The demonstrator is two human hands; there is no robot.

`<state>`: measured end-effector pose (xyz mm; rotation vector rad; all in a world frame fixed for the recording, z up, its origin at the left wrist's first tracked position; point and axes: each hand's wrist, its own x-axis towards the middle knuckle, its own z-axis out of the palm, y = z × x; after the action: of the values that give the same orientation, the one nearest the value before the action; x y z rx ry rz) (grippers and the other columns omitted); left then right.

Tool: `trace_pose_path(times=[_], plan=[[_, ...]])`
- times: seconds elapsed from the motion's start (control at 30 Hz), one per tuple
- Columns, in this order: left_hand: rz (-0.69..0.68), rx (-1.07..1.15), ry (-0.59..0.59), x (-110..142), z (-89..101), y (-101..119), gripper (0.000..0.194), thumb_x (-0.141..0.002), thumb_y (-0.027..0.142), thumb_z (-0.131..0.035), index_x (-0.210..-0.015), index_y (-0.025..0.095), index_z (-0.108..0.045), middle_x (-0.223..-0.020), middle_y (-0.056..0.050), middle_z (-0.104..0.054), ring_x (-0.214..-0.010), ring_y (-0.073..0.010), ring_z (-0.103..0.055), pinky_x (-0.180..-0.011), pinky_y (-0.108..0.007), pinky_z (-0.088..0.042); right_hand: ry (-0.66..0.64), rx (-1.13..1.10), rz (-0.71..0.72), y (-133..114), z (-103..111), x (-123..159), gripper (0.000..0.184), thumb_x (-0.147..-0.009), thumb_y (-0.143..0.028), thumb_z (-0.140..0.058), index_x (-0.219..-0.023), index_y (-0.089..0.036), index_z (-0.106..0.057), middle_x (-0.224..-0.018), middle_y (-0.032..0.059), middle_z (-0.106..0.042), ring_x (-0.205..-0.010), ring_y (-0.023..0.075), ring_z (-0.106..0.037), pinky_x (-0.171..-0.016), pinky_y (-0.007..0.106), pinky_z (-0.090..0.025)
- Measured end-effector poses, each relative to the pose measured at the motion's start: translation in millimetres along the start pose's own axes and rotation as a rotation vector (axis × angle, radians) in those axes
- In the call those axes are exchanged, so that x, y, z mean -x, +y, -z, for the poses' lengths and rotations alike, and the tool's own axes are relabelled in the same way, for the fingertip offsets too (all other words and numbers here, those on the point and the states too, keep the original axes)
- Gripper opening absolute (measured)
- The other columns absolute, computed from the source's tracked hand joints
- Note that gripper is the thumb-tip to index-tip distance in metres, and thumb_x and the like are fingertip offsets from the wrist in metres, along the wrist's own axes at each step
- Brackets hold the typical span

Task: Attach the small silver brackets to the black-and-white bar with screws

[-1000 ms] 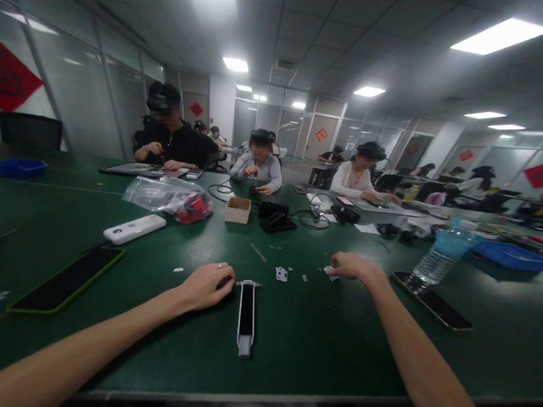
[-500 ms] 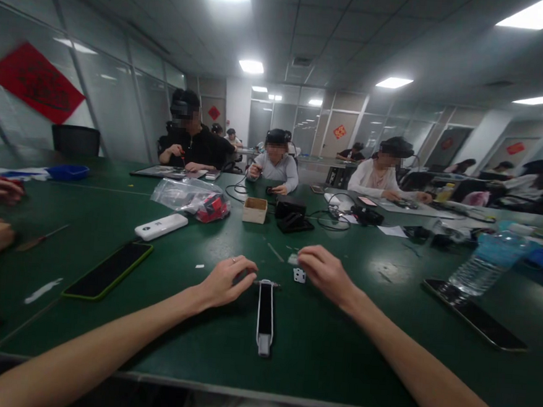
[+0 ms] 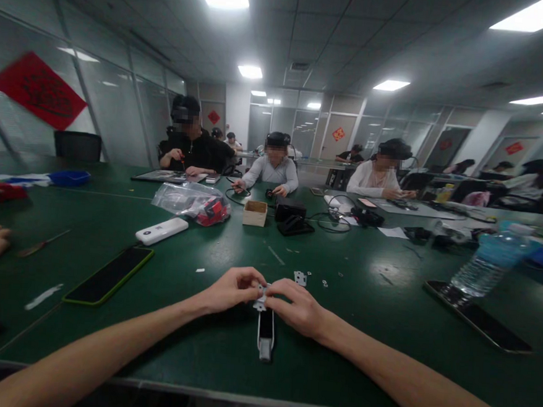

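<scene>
Hands (image 3: 265, 297) now together, both pinching small white part (image 3: 261, 289) atop device (image 3: 266, 330).

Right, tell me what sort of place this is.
Probably an assembly workroom in an office: people sit along a long green table, small metal parts lie loose, and both hands work on a slim white device under glass partitions.

Right hand (image 3: 297, 307) now back from the far parts, meeting left hand (image 3: 231, 289) at top end of the device (image 3: 265, 331), pinching small white part (image 3: 261, 289).
</scene>
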<state>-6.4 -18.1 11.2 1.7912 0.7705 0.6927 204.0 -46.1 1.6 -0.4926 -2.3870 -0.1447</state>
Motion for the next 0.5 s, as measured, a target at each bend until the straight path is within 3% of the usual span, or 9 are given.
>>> trace_pose_path(times=[0.23, 0.4, 0.5], plan=[[0.051, -0.34, 0.256, -13.3, 34.0, -12.2, 0.018, -0.077, 0.023, -0.051, -0.083, 0.013, -0.065, -0.079, -0.003, -0.067, -0.073, -0.0165, -0.062, -0.068, -0.027, -0.047, -0.043, 0.217, -0.227, 17.3, 12.5, 3.3, 0.021, -0.089, -0.017, -0.045, -0.099, -0.014, -0.062, -0.096, 0.0115, -0.062, -0.084, 0.0193, -0.056, -0.072, 0.033, -0.046], [0.109, -0.46, 0.188, -13.8, 37.7, -19.6, 0.021, -0.075, 0.021, -0.048, -0.079, 0.015, -0.067, -0.079, -0.002, -0.069, -0.074, -0.0178, -0.064, -0.068, -0.027, -0.047, -0.249, 0.194, -0.367, 26.7, 15.3, 8.1, 0.016, -0.085, -0.019, -0.049, -0.09, -0.015, -0.064, -0.088, 0.0087, -0.063, -0.077, 0.0182, -0.053, -0.069, 0.033, -0.043], [0.104, -0.493, 0.147, -11.6, 33.6, -19.5, 0.021, -0.074, 0.02, -0.048, -0.079, 0.016, -0.068, -0.078, -0.001, -0.069, -0.073, -0.0174, -0.064, -0.067, -0.026, -0.047, -0.302, 0.166, -0.387, 25.0, 13.3, 6.3, 0.017, -0.086, -0.021, -0.048, -0.089, -0.015, -0.064, -0.086, 0.0078, -0.063, -0.076, 0.0175, -0.052, -0.068, 0.032, -0.042]])
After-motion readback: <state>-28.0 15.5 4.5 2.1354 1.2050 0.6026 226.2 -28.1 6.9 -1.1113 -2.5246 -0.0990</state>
